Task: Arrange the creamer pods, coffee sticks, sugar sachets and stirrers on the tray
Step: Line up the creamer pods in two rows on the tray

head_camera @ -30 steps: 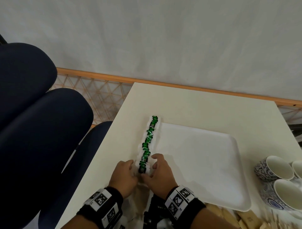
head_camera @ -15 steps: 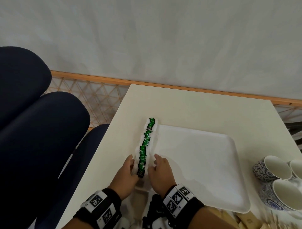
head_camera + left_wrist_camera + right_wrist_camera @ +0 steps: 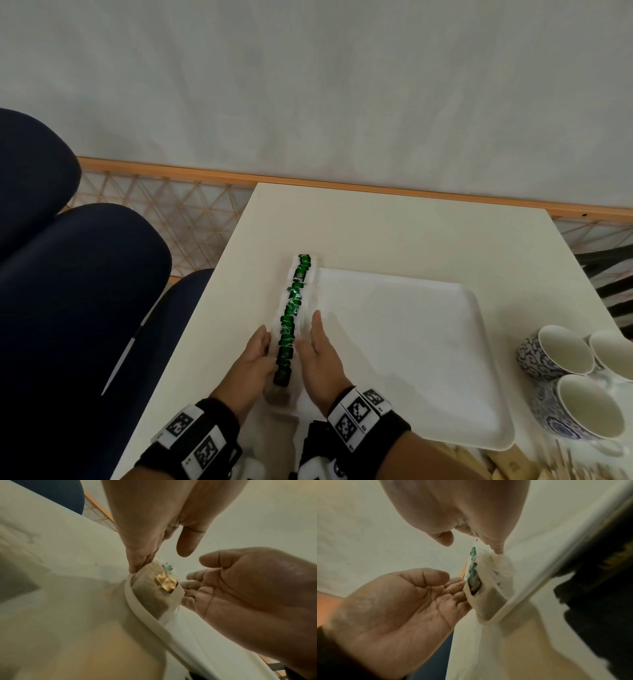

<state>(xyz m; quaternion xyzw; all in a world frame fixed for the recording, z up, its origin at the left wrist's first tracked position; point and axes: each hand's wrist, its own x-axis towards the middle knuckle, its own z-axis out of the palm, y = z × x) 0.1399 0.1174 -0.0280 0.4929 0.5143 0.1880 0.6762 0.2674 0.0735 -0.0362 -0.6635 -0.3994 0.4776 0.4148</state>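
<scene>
Green-lidded creamer pods (image 3: 291,322) run in a line along the white tray's (image 3: 404,346) left rim, away from the person; left hand (image 3: 251,361) and right hand (image 3: 320,356), flat and open-fingered, flank its near end.

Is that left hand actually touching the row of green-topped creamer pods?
Touching. In the right wrist view the left hand's fingertips press flat against the side of the creamer pods; the head view shows the left hand alongside that row.

creamer pods (image 3: 291,329) green-lidded | tray (image 3: 411,342) white | cups (image 3: 548,353) blue-patterned
</scene>
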